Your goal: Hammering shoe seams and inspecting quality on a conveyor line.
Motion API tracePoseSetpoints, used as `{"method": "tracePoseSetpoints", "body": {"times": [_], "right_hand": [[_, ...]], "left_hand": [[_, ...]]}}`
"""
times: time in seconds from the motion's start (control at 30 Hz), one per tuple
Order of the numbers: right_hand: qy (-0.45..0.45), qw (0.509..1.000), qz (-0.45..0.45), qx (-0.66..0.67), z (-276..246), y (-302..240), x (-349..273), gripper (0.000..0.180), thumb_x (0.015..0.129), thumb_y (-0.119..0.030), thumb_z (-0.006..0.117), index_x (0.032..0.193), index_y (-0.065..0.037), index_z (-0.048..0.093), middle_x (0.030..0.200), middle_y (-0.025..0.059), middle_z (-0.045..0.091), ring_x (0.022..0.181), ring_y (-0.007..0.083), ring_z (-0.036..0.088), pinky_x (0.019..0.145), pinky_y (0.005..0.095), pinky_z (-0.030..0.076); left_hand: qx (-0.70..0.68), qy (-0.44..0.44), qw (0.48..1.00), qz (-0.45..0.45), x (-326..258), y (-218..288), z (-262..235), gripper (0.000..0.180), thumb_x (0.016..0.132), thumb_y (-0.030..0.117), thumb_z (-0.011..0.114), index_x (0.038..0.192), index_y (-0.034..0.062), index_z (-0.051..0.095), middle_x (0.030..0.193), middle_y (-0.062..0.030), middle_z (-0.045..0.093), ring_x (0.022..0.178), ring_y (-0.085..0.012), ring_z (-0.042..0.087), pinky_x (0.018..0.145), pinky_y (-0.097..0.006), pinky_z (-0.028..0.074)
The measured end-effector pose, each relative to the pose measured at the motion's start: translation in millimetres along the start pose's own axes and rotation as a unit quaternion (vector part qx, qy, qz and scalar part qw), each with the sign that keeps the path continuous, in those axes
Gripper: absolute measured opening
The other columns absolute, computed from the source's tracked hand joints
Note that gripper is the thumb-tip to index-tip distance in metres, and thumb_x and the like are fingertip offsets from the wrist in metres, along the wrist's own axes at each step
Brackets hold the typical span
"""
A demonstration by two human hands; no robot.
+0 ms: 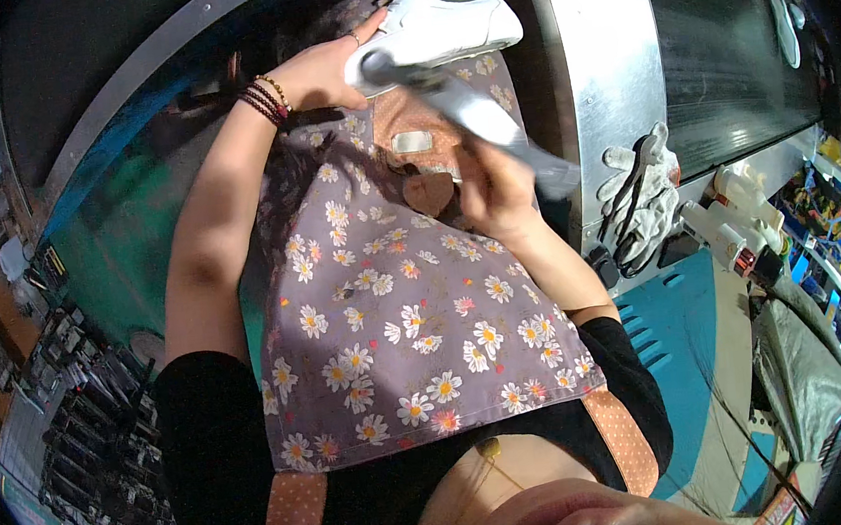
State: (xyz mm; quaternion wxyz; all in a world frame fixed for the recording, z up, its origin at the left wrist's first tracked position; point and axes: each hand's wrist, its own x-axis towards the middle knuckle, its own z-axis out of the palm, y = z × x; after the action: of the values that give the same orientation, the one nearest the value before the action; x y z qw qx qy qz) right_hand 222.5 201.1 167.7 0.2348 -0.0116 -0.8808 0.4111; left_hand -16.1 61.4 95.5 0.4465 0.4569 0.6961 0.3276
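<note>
White leather sneaker (440,26), long axis left-right, is gripped at the far side by the left hand (324,71); nearer, the right hand (494,191) grasps a grey handheld tool (472,108) touching it.

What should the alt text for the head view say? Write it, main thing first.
Seen from above, a person's left hand holds a white shoe while the right hand works a grey handheld tool against it, over a daisy-print apron. White gloves hang on a metal panel at right.
</note>
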Motion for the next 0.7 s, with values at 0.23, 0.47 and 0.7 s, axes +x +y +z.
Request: {"method": "tracePoseSetpoints", "body": {"times": [0.23, 0.47, 0.7], "right_hand": [[-0.031, 0.987, 0.156, -0.006, -16, 32, 11, 0.053, 0.09, 0.002, 0.054, 0.14, -0.003, 0.042, 0.132, 0.0223, 0.053, 0.12, 0.0316, 0.056, 0.095, 0.0291, 0.045], [-0.052, 0.99, 0.1, -0.082, -5, 58, -5, 0.054, 0.091, 0.002, 0.052, 0.143, -0.003, 0.038, 0.121, 0.0215, 0.062, 0.098, 0.0263, 0.067, 0.081, 0.0284, 0.049], [0.153, 0.982, 0.095, 0.052, -12, 52, -6, 0.059, 0.088, 0.008, 0.051, 0.144, -0.003, 0.037, 0.121, 0.0239, 0.061, 0.093, 0.0224, 0.062, 0.08, 0.0293, 0.048]], "left_hand": [[0.053, 0.028, 0.995, -0.081, -10, 12, 2, 0.111, 0.066, 0.016, 0.08, 0.153, 0.0252, 0.012, 0.128, -0.0205, 0.056, 0.109, -0.0311, 0.06, 0.096, -0.035, 0.044], [0.162, 0.163, 0.972, -0.051, -27, 12, 11, 0.087, 0.067, 0.038, 0.08, 0.142, 0.0213, 0.041, 0.106, -0.0196, 0.065, 0.096, -0.0348, 0.064, 0.083, -0.042, 0.051], [0.07, 0.255, 0.963, -0.055, -51, -11, 25, 0.062, 0.068, 0.038, 0.083, 0.12, 0.0114, 0.061, 0.099, -0.0137, 0.069, 0.088, -0.0268, 0.068, 0.079, -0.035, 0.053]]}}
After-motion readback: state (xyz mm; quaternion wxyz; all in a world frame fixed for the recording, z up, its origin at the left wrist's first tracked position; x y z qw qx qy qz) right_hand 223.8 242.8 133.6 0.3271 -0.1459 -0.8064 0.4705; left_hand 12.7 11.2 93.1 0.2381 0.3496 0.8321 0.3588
